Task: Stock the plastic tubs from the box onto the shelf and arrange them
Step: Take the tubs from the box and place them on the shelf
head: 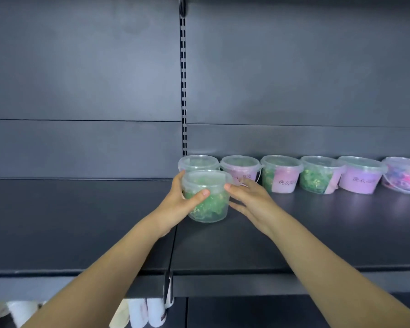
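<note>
Dim, cool light leaves a soft pale sheen on the dark back panel (118, 74); wide-angle bending curves the shelf (81, 221) edges, and the bottom corners blur.

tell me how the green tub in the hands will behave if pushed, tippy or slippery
The green tub looks squat and flat-based, so it should slide, not roll or tip. Smooth plastic on the smooth shelf probably slips. Thin clear walls may flex under a hard grip.
</note>
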The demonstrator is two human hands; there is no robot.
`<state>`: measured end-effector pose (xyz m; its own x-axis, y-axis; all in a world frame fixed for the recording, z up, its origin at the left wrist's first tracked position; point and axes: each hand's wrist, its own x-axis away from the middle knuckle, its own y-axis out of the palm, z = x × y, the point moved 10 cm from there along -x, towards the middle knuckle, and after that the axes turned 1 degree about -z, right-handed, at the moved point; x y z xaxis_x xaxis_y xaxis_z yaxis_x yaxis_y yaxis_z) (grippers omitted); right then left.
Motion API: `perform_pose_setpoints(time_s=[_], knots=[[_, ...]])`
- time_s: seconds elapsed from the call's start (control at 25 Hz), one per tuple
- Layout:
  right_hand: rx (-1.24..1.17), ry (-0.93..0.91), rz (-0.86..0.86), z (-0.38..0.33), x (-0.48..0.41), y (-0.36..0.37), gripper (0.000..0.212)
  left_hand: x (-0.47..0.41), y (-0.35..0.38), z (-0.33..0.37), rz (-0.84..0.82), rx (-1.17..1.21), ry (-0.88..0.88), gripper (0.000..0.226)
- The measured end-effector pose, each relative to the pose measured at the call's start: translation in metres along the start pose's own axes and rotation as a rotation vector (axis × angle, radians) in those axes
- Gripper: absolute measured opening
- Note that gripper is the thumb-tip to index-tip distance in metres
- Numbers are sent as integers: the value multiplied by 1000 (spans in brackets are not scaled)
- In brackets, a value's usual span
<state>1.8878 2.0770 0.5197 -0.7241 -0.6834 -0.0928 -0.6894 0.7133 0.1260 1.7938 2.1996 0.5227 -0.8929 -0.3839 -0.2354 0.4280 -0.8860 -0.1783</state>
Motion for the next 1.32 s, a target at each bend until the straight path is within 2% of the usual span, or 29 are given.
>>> perform_pose_setpoints(time_s=[0.12, 0.32, 0.6, 0.88, 1.08, 1.2, 1.32], knots=[[-15, 20, 62, 13, -11, -10, 78, -10, -8, -5, 19, -94, -1, 95], [57, 42, 25, 14, -13, -3, 68, -12, -16, -4, -5, -157, -22, 84], [255, 61, -9, 14, -10, 0, 78, -3, -21, -1, -14, -167, -34, 73], [822, 7, 32, -2, 5, 0, 71, 3, -24, 7, -35, -379, -18, 73], [1321, -51, -36, -37, 52, -10, 61, 36, -29, 26, -19, -889, -56, 69], [1693, -38, -125, -46, 104, -25, 56, 78, -5, 47, -94, -1205, -56, 52], [1882, -24, -136, -59, 164, -53, 52, 123, 27, 68, -114, -1377, -79, 38]])
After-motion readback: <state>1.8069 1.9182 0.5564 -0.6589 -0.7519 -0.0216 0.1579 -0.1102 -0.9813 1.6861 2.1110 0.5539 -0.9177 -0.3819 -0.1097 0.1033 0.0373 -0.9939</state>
